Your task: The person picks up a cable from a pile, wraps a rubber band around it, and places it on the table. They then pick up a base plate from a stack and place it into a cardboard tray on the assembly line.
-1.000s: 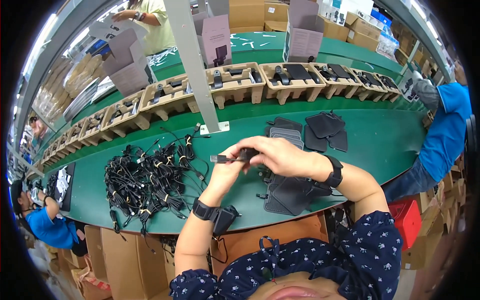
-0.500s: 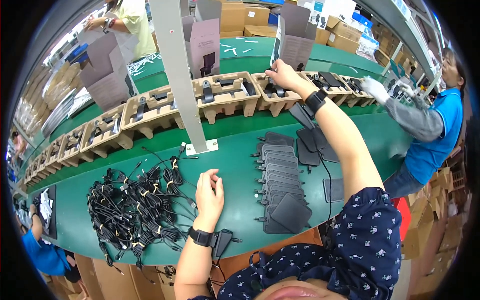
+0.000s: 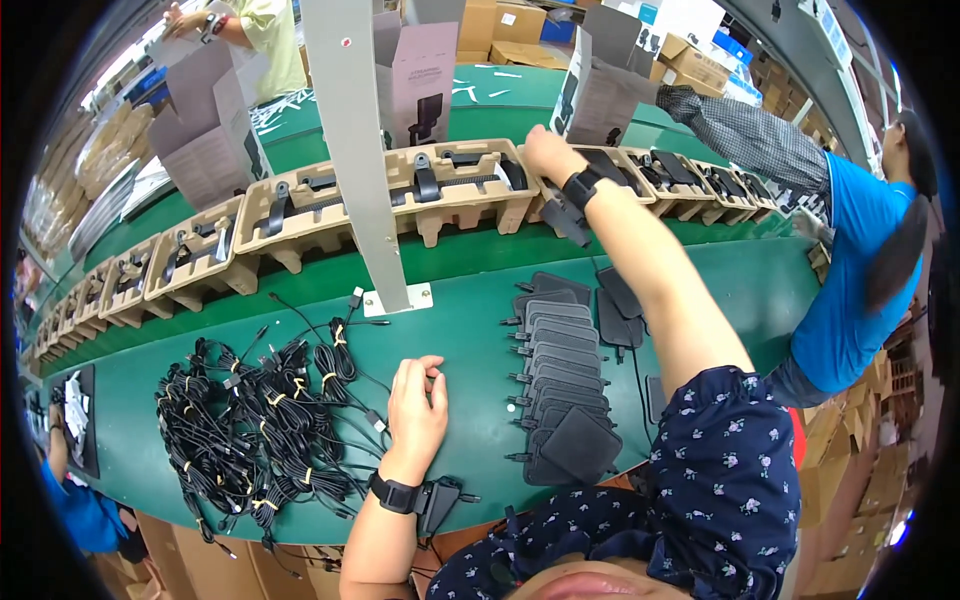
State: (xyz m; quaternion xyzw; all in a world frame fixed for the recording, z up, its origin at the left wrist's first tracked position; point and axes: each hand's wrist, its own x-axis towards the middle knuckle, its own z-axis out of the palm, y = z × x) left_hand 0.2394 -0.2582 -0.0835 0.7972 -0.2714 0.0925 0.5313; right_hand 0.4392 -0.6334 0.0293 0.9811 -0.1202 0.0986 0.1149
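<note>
My right hand reaches over the near edge of a brown moulded tray in the row. Its fingers are bent and mostly hidden behind the hand. A flat dark plate lies in that tray. My left hand rests on the green table, fingers loosely bent and apart, holding nothing. Left of it lies a heap of black cables tied in bundles. Between my arms is an overlapping row of flat black plates with short plugs at their sides. Black bands with small boxes circle both wrists.
A grey post stands bolted to the table. More trays with black parts run left and right. Open cartons stand behind them. On the right, a co-worker in blue stretches a sleeved arm toward a carton.
My right hand has drawn slightly left and lower; a flat dark plate now shows in the tray beside it. My left hand stays put. The co-worker at right has turned and reached toward the carton.
</note>
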